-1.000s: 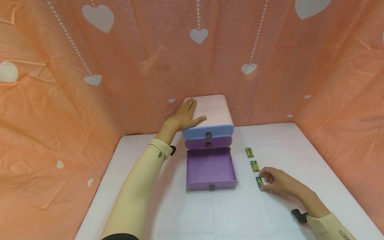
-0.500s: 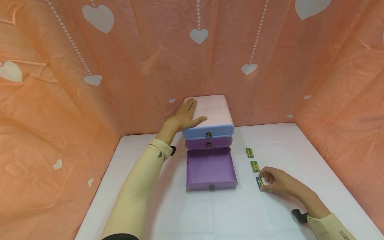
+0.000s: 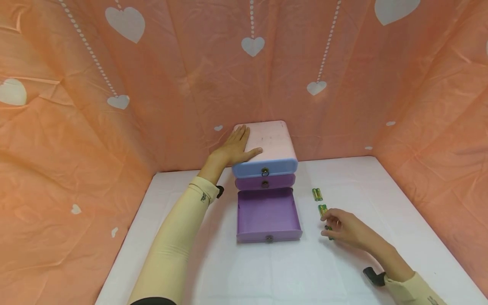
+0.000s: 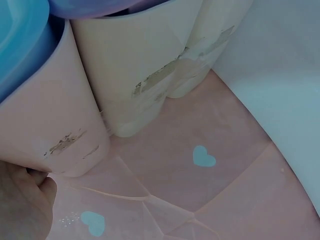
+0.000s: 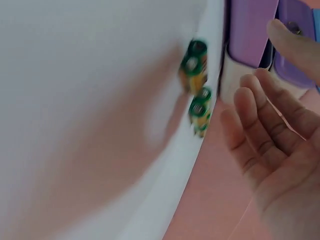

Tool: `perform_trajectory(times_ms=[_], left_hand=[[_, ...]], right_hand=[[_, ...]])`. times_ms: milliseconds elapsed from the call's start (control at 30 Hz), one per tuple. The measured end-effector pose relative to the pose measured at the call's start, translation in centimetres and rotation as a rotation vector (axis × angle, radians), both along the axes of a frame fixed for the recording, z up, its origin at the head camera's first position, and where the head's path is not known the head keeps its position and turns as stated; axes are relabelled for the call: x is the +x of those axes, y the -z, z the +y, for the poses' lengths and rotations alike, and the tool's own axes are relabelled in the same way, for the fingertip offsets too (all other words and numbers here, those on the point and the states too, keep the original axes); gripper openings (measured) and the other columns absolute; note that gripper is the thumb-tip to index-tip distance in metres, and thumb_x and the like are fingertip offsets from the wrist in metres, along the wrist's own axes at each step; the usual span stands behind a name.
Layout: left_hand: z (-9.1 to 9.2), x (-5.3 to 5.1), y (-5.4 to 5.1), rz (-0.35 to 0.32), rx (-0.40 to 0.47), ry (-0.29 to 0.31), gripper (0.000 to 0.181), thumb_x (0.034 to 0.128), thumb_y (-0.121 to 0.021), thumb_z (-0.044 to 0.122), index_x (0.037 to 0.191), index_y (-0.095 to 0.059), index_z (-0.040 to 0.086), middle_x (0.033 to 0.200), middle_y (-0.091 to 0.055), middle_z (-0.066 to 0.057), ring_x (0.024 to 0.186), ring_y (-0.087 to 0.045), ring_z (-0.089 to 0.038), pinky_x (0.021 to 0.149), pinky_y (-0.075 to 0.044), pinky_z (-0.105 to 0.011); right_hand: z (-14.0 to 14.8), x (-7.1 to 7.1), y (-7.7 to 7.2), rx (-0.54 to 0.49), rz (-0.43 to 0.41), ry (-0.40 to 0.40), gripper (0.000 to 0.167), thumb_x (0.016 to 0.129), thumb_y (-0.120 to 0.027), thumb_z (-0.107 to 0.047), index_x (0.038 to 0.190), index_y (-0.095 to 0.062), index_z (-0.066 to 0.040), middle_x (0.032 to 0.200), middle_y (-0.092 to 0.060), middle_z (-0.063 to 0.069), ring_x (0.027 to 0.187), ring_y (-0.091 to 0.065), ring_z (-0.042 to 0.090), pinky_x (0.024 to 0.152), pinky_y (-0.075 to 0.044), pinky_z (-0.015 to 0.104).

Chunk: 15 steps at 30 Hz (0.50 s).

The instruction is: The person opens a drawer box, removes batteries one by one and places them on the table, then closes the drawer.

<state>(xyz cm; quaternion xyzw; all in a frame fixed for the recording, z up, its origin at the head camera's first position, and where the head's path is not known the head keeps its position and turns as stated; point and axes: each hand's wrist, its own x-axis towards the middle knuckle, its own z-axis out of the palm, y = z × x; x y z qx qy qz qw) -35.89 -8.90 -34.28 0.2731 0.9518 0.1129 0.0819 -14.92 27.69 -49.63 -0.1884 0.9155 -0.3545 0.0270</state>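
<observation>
My left hand rests on the pink top of a small drawer unit, fingers straight and thumb spread. In the left wrist view part of that hand lies against the pink casing. The unit's lowest drawer, purple, is pulled far out. My right hand hovers over the nearest pair of green and yellow batteries, which its fingers partly hide. In the right wrist view this hand has thumb and fingers apart, holding nothing. Further back lie a middle battery pair and a far pair.
Above the pulled-out drawer sit a purple drawer front and a blue one, each with a ring pull. A white cloth covers the table. Orange fabric with white hearts hangs behind and along both sides.
My right hand has shifted slightly left from beside the nearest battery pair and now covers more of it. The left hand and the drawer unit have stayed in place.
</observation>
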Motion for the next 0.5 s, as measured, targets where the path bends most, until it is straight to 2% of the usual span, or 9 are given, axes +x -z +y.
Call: perform_trajectory(times_ms=[300, 500], left_hand=[[0.0, -0.1, 0.0, -0.005, 0.009, -0.002, 0.105, 0.1058, -0.039, 0.074, 0.171, 0.009, 0.007, 0.179, 0.016, -0.012, 0.165, 0.016, -0.024, 0.134, 0.003, -0.043], [-0.1, -0.1, 0.1, -0.004, 0.011, 0.001, 0.105, 0.1058, -0.039, 0.074, 0.171, 0.010, 0.007, 0.179, 0.017, -0.013, 0.165, 0.017, -0.024, 0.134, 0.004, -0.042]], right_hand=[[-2.0, 1.0, -0.3, -0.097, 0.021, -0.068, 0.029, 0.092, -0.088, -0.020, 0.111, -0.071, -0.005, 0.088, -0.063, -0.011, 0.081, -0.059, 0.003, 0.069, -0.054, 0.027], [-3.4, 2.0, -0.4, -0.159, 0.031, -0.120, 0.028, 0.095, -0.085, -0.023, 0.114, -0.073, -0.007, 0.096, -0.069, -0.009, 0.086, -0.063, 0.003, 0.076, -0.058, 0.028]])
